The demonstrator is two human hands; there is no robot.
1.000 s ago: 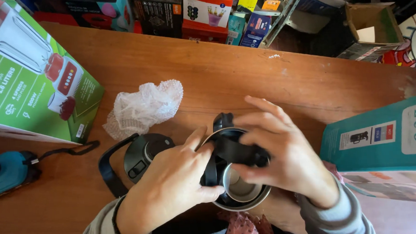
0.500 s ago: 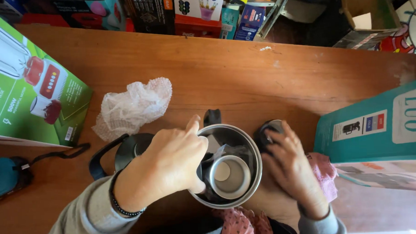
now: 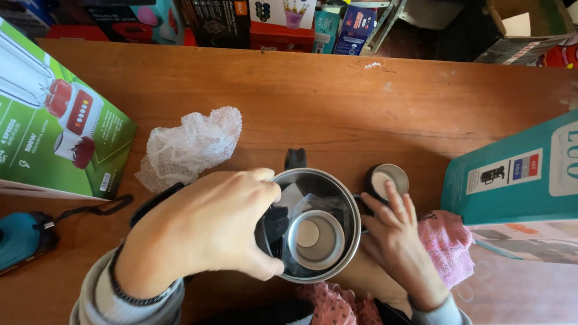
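On the wooden worktop, we are gripping a steel kettle by its rim with our left hand. Our right hand, fingers spread, is touching a small steel cup beside it.

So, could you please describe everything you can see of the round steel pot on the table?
The round steel pot stands upright and open near the wooden table's front edge, seen from above. Its shiny rim is circular, with a black handle part at the far side. Inside lies a smaller steel cup and something black. The left hand grips its left rim; the right hand rests beside it.
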